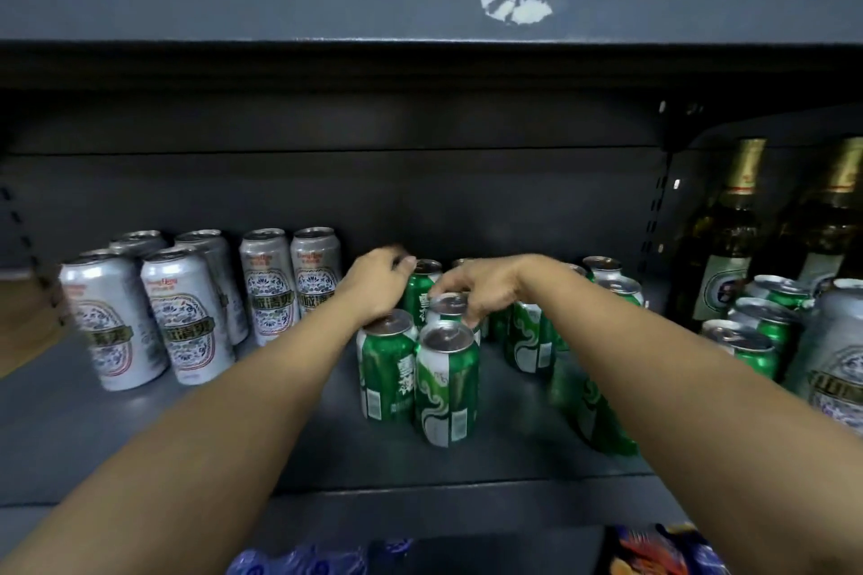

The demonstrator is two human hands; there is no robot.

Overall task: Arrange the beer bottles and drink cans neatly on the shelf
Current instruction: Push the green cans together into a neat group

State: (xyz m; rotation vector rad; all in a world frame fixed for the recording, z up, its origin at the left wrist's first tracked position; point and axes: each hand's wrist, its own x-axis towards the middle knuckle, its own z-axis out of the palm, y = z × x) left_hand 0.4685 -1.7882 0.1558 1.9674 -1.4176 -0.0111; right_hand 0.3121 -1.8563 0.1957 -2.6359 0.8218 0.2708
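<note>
Several green cans (446, 392) stand in a loose cluster at the middle of the dark shelf (140, 444). My left hand (378, 282) curls over the top of a rear green can (420, 294), thumb at its rim. My right hand (476, 287) reaches in from the right and pinches the rim of a middle green can (449, 307) with its fingertips. Several silver cans (184, 317) stand in rows at the left. More green cans (527, 336) sit partly hidden behind my right forearm.
Tall brown beer bottles (728, 238) stand at the right past a perforated shelf upright (654, 219), with more green cans (756, 341) and a silver can (840, 364) before them. The upper shelf (327, 9) holds water bottles. Packaged goods lie below the shelf edge.
</note>
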